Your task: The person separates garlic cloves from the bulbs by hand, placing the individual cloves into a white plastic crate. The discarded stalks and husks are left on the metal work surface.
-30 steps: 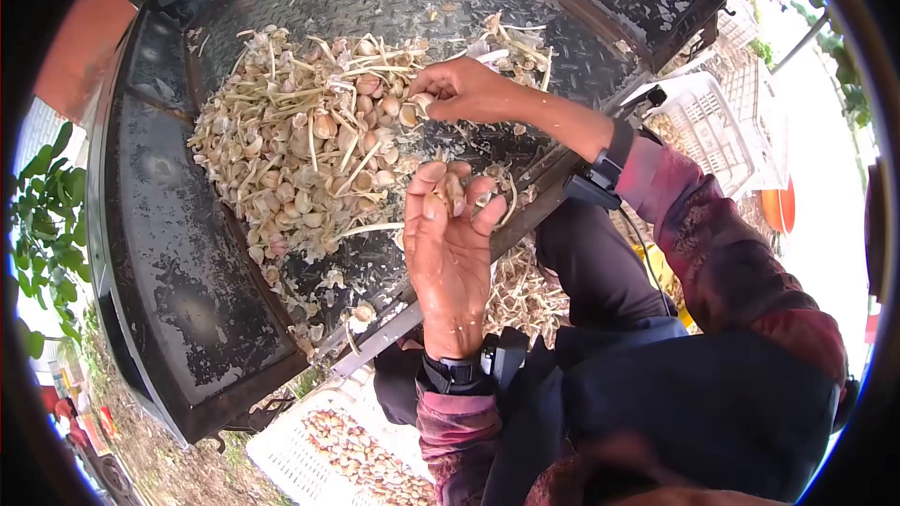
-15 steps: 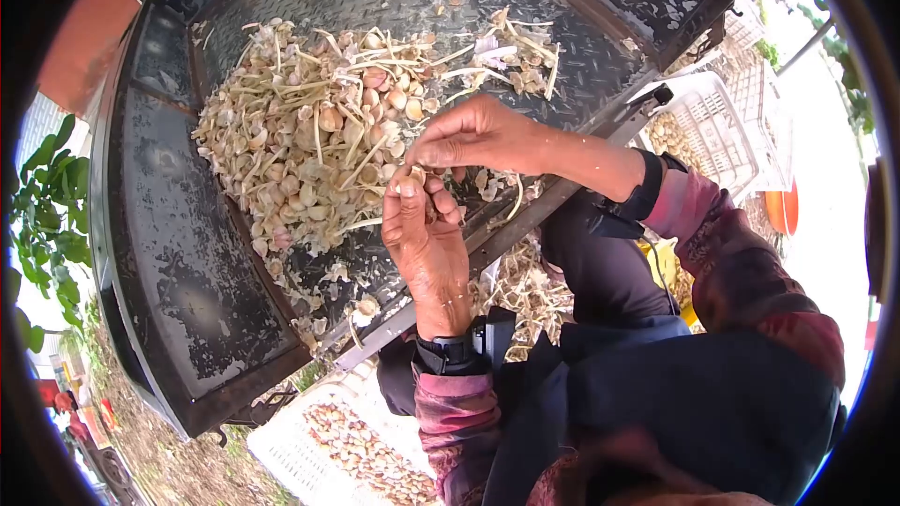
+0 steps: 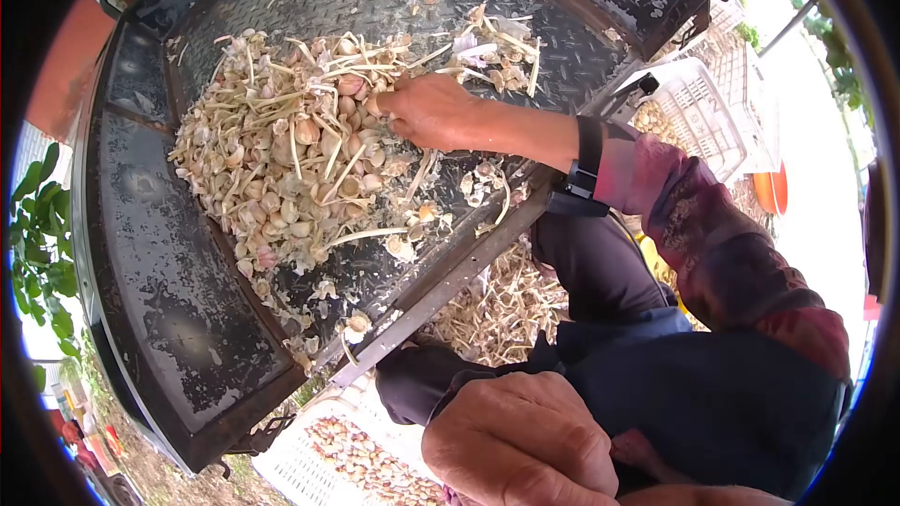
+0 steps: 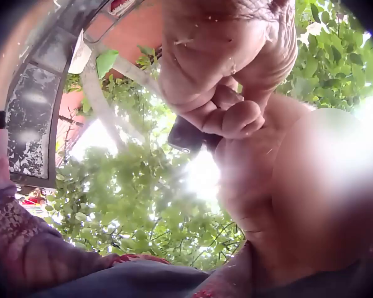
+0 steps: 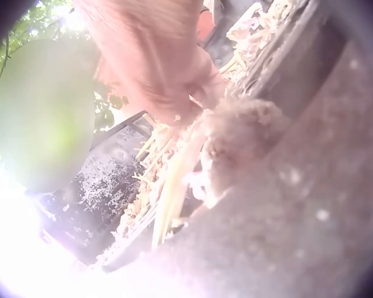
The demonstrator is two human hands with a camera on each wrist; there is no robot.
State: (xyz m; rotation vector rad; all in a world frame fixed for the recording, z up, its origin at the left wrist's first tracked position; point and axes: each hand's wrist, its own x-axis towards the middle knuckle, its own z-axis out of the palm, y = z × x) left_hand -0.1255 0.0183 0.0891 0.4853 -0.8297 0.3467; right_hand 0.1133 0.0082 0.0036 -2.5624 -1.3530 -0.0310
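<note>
My right hand [image 3: 427, 112] reaches over the right edge of a heap of garlic [image 3: 281, 150], which mixes loose cloves, dry stalks and papery skins. Its fingers bend down at the pale cloves; I cannot tell whether they hold one. In the right wrist view the hand is blurred, close above the stalks [image 5: 171, 208]. My left hand [image 3: 520, 440] is raised near the head camera, away from the garlic. Its fingers [image 4: 239, 118] are curled in, with nothing seen between them, and overlap bare skin in the left wrist view.
The heap lies on a dark metal tray [image 3: 159, 272] with raised sides. Below the tray, a white crate [image 3: 281, 464] holds brown cloves. Dry stalks [image 3: 497, 309] lie between the knees. More white crates [image 3: 694, 103] and an orange bucket [image 3: 772, 189] stand at the right.
Both hands came together over the tray's front, then parted. My left hand has come back and up towards the head; my right hand has gone out to the heap again.
</note>
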